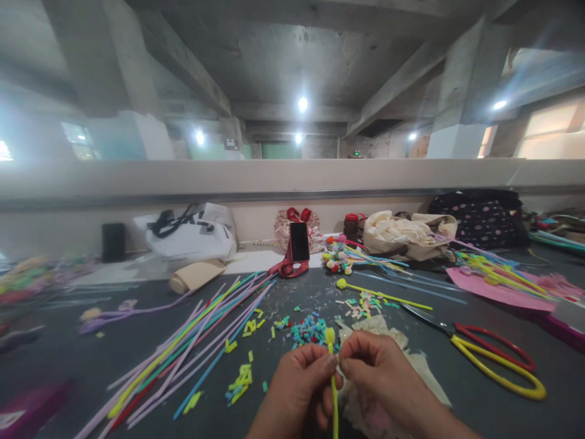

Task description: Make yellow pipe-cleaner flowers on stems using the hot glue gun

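A yellow pipe-cleaner stem (335, 402) with a small yellow knob at its top stands nearly upright at the bottom centre. My left hand (301, 384) is closed round it, thumb and forefinger pinching just below the knob. Right beside the stem, my right hand (377, 372) is pinched shut, its fingertips meeting the left thumb; what lies between them is too small to make out. Beyond the hands is a heap of short blue and teal cut pieces (311, 329). Crumpled pale cloth (423, 369) lies partly under my right hand.
Scissors (496, 360) with red and yellow handles lie at the right. Long coloured pipe cleaners (183, 353) spread over the left side, near yellow cut pieces (242, 381). A phone (299, 241) leans on a patterned bag at the back. A finished-looking yellow stem (388, 292) lies beyond the hands.
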Demonstrator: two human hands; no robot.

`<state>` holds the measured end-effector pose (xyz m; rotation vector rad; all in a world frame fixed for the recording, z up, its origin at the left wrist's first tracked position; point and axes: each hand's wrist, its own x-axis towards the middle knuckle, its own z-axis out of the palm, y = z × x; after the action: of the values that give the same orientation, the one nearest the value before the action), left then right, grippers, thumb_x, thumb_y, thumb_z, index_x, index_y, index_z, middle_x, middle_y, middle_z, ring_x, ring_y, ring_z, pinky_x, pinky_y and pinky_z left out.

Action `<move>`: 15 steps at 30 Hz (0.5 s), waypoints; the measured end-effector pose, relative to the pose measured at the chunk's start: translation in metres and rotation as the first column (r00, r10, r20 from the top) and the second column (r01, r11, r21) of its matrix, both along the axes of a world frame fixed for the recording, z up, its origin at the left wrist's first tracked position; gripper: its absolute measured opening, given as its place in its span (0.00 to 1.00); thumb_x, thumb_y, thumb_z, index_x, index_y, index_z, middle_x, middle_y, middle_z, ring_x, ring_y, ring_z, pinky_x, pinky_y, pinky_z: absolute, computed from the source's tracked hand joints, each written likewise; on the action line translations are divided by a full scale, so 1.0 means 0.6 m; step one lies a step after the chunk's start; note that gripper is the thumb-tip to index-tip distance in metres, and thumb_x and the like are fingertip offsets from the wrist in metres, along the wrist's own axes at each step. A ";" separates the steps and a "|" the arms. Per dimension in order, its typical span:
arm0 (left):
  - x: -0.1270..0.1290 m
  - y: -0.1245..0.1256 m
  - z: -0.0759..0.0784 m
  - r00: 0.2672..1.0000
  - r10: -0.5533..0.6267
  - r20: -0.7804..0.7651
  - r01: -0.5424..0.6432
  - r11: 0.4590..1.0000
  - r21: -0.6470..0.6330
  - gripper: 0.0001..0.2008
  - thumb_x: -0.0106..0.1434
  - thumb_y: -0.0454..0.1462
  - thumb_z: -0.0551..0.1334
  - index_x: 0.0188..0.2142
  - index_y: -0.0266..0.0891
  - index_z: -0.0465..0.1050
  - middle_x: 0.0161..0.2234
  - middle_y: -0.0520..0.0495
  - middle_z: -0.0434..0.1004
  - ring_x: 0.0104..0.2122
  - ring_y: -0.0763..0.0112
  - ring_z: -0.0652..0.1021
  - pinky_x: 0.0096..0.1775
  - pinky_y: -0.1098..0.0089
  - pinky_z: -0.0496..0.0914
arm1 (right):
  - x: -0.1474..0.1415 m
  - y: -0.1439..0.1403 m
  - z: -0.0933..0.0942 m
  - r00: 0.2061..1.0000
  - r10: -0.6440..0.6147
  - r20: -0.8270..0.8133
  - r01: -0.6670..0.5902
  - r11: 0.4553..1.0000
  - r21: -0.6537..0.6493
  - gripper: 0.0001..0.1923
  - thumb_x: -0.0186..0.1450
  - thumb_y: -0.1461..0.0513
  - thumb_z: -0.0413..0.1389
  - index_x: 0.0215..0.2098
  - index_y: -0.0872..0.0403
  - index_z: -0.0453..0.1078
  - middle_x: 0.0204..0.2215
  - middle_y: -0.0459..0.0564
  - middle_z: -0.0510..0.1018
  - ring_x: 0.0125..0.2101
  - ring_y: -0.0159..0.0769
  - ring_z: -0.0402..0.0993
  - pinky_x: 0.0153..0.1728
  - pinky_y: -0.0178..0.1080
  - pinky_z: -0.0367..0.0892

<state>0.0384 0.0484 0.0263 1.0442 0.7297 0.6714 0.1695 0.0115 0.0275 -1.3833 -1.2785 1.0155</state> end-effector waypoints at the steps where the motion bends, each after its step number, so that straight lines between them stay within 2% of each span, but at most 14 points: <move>1: 0.000 0.002 -0.002 1.000 -0.024 0.003 0.024 1.000 -0.009 0.18 0.44 0.48 0.63 0.20 0.35 0.64 0.07 0.55 0.64 0.06 0.83 0.60 0.11 0.81 0.50 | 0.000 0.001 -0.001 1.000 0.006 -0.014 -0.006 1.000 0.006 0.05 0.53 0.66 0.52 0.21 0.56 0.67 0.14 0.40 0.68 0.12 0.22 0.57 0.12 0.26 0.53; 5: 0.000 0.010 -0.009 0.996 -0.085 0.021 0.085 0.996 -0.015 0.19 0.43 0.50 0.63 0.18 0.35 0.65 0.06 0.55 0.62 0.05 0.83 0.58 0.10 0.81 0.49 | 0.002 0.001 -0.006 0.997 0.033 -0.072 -0.033 0.999 0.001 0.04 0.53 0.65 0.53 0.22 0.57 0.67 0.15 0.41 0.69 0.11 0.21 0.55 0.11 0.25 0.51; 12: -0.005 0.009 -0.007 0.998 -0.068 -0.016 0.068 0.998 -0.001 0.18 0.44 0.48 0.63 0.18 0.34 0.65 0.08 0.54 0.64 0.06 0.82 0.60 0.09 0.81 0.51 | 0.001 -0.002 0.005 0.993 0.084 -0.087 -0.089 0.994 -0.060 0.05 0.54 0.63 0.52 0.21 0.56 0.65 0.13 0.38 0.66 0.07 0.20 0.53 0.07 0.25 0.50; 15: -0.004 0.006 -0.005 0.998 -0.045 -0.053 0.046 0.999 0.014 0.17 0.46 0.47 0.63 0.19 0.35 0.65 0.10 0.54 0.66 0.07 0.82 0.61 0.10 0.81 0.54 | 0.002 -0.003 0.005 0.997 0.072 -0.038 -0.075 0.995 -0.072 0.05 0.53 0.63 0.51 0.20 0.55 0.64 0.11 0.37 0.64 0.06 0.20 0.54 0.07 0.25 0.51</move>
<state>0.0359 0.0521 0.0232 1.0931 0.7452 0.6132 0.1706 0.0098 0.0306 -1.3758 -1.2855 1.1423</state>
